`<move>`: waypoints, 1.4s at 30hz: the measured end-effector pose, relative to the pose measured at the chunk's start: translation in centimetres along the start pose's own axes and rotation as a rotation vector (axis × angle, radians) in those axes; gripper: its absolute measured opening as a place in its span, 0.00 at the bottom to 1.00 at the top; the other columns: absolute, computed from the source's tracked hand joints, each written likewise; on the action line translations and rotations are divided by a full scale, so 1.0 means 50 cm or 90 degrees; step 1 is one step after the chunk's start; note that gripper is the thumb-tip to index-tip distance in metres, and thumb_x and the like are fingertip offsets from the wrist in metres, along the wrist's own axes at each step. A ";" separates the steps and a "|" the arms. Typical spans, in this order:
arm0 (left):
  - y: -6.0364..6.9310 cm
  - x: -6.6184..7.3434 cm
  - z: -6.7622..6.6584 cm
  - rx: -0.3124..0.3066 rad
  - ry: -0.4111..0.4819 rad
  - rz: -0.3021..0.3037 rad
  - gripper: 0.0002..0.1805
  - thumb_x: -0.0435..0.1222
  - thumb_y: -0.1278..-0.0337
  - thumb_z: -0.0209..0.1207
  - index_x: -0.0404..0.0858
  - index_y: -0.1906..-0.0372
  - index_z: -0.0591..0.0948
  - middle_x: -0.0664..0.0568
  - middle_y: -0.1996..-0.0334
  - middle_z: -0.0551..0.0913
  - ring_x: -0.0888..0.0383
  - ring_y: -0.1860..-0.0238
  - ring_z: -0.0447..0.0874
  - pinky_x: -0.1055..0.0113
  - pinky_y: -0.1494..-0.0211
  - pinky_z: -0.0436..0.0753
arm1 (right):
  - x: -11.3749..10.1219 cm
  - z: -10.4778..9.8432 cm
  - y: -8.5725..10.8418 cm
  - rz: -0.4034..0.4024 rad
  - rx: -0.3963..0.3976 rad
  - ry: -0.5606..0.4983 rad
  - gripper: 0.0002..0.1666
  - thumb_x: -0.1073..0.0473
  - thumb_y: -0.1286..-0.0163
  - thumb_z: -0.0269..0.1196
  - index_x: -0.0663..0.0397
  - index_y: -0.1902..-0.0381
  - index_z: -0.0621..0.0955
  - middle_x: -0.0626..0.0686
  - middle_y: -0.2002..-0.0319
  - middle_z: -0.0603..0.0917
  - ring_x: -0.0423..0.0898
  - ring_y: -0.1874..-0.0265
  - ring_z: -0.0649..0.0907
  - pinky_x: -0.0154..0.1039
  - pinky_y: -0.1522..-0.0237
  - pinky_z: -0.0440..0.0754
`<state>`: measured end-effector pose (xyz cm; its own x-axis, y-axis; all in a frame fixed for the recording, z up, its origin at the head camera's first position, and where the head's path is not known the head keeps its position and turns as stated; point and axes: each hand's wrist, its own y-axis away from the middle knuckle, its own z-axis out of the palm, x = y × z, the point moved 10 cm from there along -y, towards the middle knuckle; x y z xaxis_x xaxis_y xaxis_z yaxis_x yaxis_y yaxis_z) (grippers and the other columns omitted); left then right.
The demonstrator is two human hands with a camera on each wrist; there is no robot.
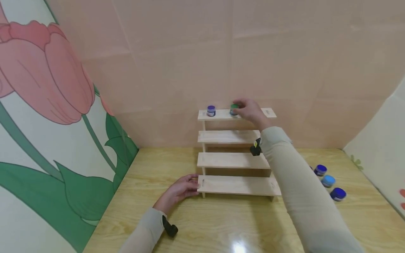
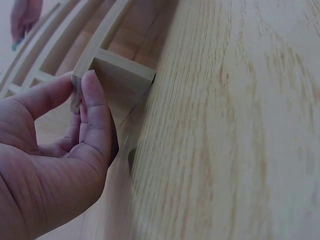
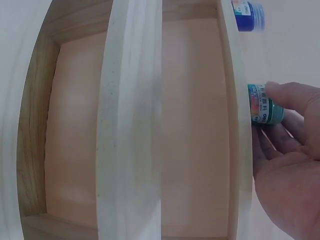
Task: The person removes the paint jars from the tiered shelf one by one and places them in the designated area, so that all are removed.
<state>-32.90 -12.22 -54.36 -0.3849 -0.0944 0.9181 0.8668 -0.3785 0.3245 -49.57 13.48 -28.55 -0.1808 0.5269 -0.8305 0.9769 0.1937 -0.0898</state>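
A pale wooden stepped rack (image 1: 234,160) with several shelves stands on the table. On its top shelf, my right hand (image 1: 251,111) grips a small green-lidded paint jar (image 1: 233,110); the right wrist view shows thumb and fingers around this labelled jar (image 3: 262,106), whose base meets the shelf. To its left on the same shelf stands a purple-lidded paint jar (image 1: 211,111), apart from the hand. Down at the rack's lower left, my left hand (image 1: 180,190) pinches the end of the lowest shelf (image 2: 82,80) between thumb and fingers, as the left wrist view makes plain.
Right of the rack, dark blue-lidded jars (image 1: 338,194) and a light blue-lidded jar (image 1: 328,181) stand on the wooden table (image 1: 152,165), one partly hidden by my right sleeve. A pinkish backdrop (image 1: 171,70) rises behind the rack. A tulip-printed panel (image 1: 104,211) borders the left side.
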 end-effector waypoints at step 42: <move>-0.011 0.011 -0.002 0.014 -0.009 -0.003 0.34 0.24 0.35 0.58 0.31 0.26 0.63 0.43 0.49 0.77 0.55 0.60 0.82 0.67 0.58 0.86 | 0.085 -0.180 0.272 -0.058 -0.008 0.076 0.33 0.47 0.27 0.65 0.58 0.31 0.73 0.57 0.46 0.82 0.31 0.52 0.80 0.21 0.52 0.74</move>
<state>-33.60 -12.15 -54.05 -0.3841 -0.0799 0.9198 0.8723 -0.3579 0.3332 -38.06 25.81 -28.35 -0.2820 0.6016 -0.7474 0.9544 0.2553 -0.1547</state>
